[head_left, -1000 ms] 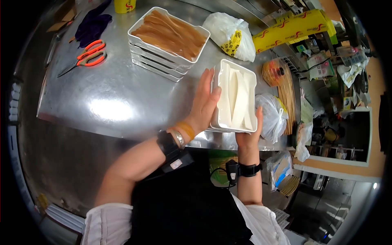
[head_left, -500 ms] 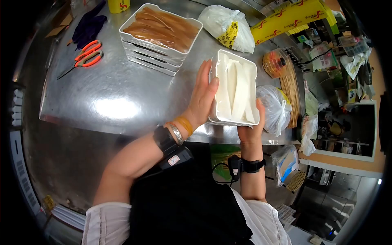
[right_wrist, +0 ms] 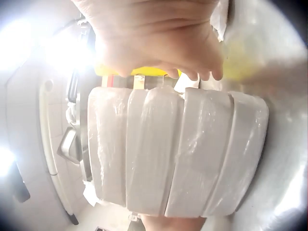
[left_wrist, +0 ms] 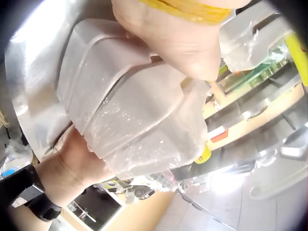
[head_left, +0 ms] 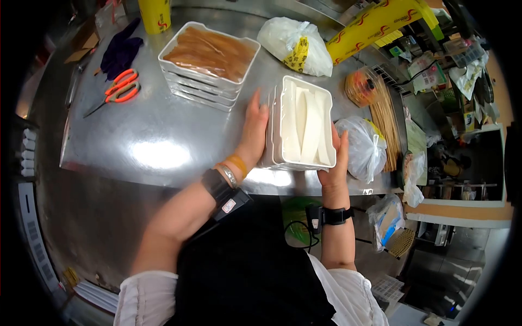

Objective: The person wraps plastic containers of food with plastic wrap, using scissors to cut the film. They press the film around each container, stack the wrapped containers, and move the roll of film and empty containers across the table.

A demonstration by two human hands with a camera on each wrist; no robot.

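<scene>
A stack of white plastic trays [head_left: 274, 133], wrapped in clear film, stands between my two hands in the head view. White strips [head_left: 311, 125] lie lengthwise in the top tray. Along the stack's left side is my left hand [head_left: 253, 133], its fingers straight and pointing away from me. My right hand [head_left: 334, 160] rests its palm at the near right corner, fingers extended up the right side. Several film-covered tiers [right_wrist: 154, 149] fill the right wrist view, under the right hand. In the left wrist view the left hand [left_wrist: 178, 43] overlaps the wrapped trays [left_wrist: 139, 106].
Another tray stack [head_left: 204, 87] holds brown strips under film, at the back left. Orange-handled scissors [head_left: 119, 92] and a dark purple cloth [head_left: 119, 51] lie farther left. White bags [head_left: 296, 46], a tied bag [head_left: 361, 149], a clear jar [head_left: 361, 89] and thin sticks [head_left: 386, 130] line the right.
The white stack has shifted slightly left and turned, showing more of its left-side tiers. My left thumb has come off the rim, down beside the stack. The right hand stays at its corner.
</scene>
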